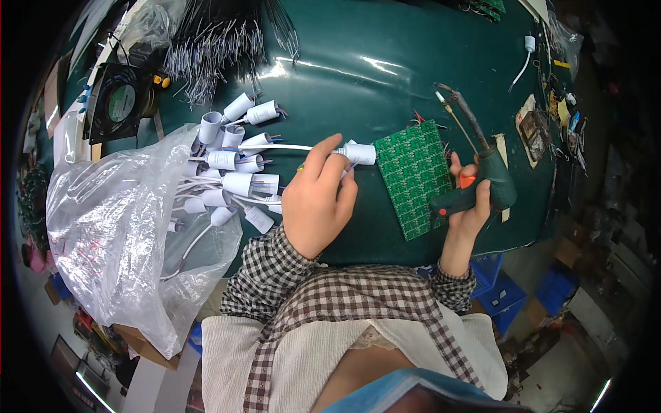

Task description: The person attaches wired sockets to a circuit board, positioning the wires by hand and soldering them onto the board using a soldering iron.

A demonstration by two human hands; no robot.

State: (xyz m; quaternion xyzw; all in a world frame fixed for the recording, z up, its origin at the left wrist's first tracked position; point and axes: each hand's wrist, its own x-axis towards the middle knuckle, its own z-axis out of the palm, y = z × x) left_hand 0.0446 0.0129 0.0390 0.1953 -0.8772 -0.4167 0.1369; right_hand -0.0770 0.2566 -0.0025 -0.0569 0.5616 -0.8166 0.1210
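My left hand has its fingers closed on a white cylindrical socket with a white cable that runs off to the left. Just right of it lies a green circuit board panel, a sheet of many small repeated boards, with thin red wires at its far edge. In my right hand is a dark green soldering gun with an orange trigger. Its tip points away from me, over the table beyond the panel's right side. Several more white sockets with cables and bare wire ends are heaped left of my left hand.
A clear plastic bag spreads over the table's left side. Behind it stands a black fan, and bundles of black wires lie at the far left. At the right are a stained sponge-like block and a lone socket with cable.
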